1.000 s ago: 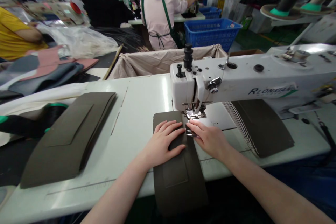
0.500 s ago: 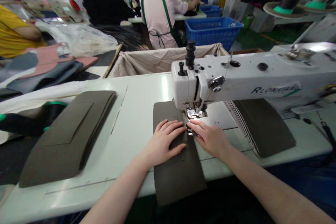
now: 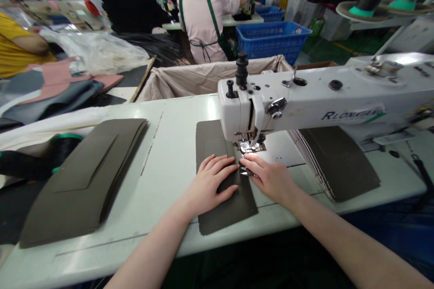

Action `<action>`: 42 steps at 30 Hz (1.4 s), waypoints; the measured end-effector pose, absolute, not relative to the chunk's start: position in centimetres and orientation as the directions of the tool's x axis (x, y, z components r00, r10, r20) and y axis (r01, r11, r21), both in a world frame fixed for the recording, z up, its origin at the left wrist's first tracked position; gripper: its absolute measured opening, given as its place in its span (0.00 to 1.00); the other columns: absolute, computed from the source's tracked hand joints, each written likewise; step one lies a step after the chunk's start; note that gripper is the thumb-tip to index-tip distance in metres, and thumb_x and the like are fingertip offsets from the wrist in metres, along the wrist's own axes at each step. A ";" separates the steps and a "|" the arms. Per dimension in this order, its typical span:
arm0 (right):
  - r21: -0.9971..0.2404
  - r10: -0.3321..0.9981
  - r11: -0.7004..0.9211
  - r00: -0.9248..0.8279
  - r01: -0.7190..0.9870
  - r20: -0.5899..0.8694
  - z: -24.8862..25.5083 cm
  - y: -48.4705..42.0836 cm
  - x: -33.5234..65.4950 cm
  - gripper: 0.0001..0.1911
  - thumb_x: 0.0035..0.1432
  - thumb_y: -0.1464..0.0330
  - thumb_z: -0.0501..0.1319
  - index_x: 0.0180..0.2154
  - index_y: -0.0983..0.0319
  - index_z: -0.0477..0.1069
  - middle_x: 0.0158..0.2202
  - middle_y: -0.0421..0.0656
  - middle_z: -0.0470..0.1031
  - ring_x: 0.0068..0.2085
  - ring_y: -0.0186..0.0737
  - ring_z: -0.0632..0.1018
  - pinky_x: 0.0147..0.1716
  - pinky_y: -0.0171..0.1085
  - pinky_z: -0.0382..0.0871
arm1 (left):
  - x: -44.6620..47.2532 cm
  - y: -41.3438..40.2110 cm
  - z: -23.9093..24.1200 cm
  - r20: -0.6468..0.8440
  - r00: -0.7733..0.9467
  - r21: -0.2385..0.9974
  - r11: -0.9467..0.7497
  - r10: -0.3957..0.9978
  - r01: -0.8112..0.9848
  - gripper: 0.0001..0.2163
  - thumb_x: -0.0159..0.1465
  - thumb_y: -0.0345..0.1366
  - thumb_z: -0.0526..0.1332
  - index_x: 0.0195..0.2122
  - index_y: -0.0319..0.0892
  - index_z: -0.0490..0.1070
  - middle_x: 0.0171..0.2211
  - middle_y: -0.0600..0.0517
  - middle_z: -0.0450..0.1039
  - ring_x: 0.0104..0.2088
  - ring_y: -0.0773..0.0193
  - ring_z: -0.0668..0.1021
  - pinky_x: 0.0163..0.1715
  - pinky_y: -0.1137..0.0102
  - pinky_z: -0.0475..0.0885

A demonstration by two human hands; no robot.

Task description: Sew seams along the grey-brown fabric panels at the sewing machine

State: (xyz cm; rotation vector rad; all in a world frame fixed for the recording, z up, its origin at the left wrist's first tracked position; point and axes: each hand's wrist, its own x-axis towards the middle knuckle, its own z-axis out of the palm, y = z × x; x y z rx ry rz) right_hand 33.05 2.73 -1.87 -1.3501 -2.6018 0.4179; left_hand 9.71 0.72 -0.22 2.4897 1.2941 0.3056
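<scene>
A dark olive-grey piece of material (image 3: 217, 207) lies flat on the white sewing table (image 3: 169, 153), running under the presser foot (image 3: 251, 146) of a white sewing machine (image 3: 305, 99). My left hand (image 3: 210, 183) lies flat on the piece with fingers spread, just left of the foot. My right hand (image 3: 271, 178) rests beside it on the right, fingertips pressed at the piece's edge close to the needle, where a small metal tool seems to sit under them.
A stack of similar olive-grey pieces (image 3: 81, 180) lies at the left, another stack (image 3: 335, 160) at the right under the machine arm. A cloth-lined bin (image 3: 203, 79) stands behind the table. A person in a green apron (image 3: 206, 13) works farther back near blue crates (image 3: 271, 38).
The olive-grey piece has fed away from me under the presser foot, so less of it hangs over the table's front edge. Both hands stay in place on it.
</scene>
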 end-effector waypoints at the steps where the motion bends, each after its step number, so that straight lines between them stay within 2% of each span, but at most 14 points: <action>1: -0.327 0.821 0.548 -0.570 0.770 0.031 -1.9 2.7 33.1 0.24 0.63 0.69 0.52 0.61 0.53 0.60 0.63 0.40 0.62 0.49 0.42 0.76 0.42 0.39 0.71 | 9.7 0.7 -0.2 0.044 0.566 0.372 -0.539 0.823 0.755 0.22 0.65 0.44 0.57 0.60 0.50 0.62 0.63 0.51 0.60 0.63 0.55 0.61 0.65 0.52 0.47; 20: -0.325 0.823 0.542 -0.567 0.775 0.020 -2.0 2.6 33.1 0.25 0.62 0.69 0.53 0.61 0.52 0.60 0.63 0.39 0.62 0.47 0.43 0.77 0.42 0.41 0.71 | 9.7 0.8 -0.6 0.066 0.552 0.374 -0.533 0.831 0.759 0.21 0.66 0.43 0.56 0.60 0.50 0.62 0.62 0.51 0.61 0.63 0.57 0.62 0.66 0.53 0.47; 25: -0.329 0.823 0.541 -0.568 0.774 0.017 -2.1 2.7 33.1 0.26 0.62 0.70 0.53 0.62 0.52 0.59 0.63 0.40 0.61 0.48 0.42 0.76 0.43 0.41 0.71 | 9.7 0.8 -0.7 0.069 0.528 0.391 -0.510 0.847 0.766 0.21 0.66 0.43 0.56 0.60 0.51 0.61 0.62 0.51 0.61 0.62 0.57 0.63 0.65 0.53 0.50; 32: -0.346 0.823 0.540 -0.567 0.767 0.028 -2.0 2.6 33.1 0.26 0.62 0.70 0.53 0.61 0.53 0.59 0.63 0.39 0.62 0.49 0.42 0.76 0.44 0.41 0.71 | 9.7 0.9 -0.8 0.074 0.512 0.384 -0.499 0.855 0.777 0.22 0.67 0.43 0.55 0.62 0.48 0.59 0.62 0.49 0.61 0.62 0.57 0.63 0.65 0.54 0.51; 42: -0.348 0.824 0.538 -0.566 0.768 0.023 -1.8 2.7 33.1 0.28 0.62 0.70 0.54 0.62 0.52 0.58 0.63 0.40 0.62 0.49 0.43 0.76 0.45 0.41 0.71 | 10.0 1.4 -1.8 0.054 0.450 0.355 -0.438 0.892 0.826 0.27 0.68 0.45 0.53 0.66 0.47 0.50 0.67 0.49 0.52 0.67 0.58 0.55 0.66 0.55 0.48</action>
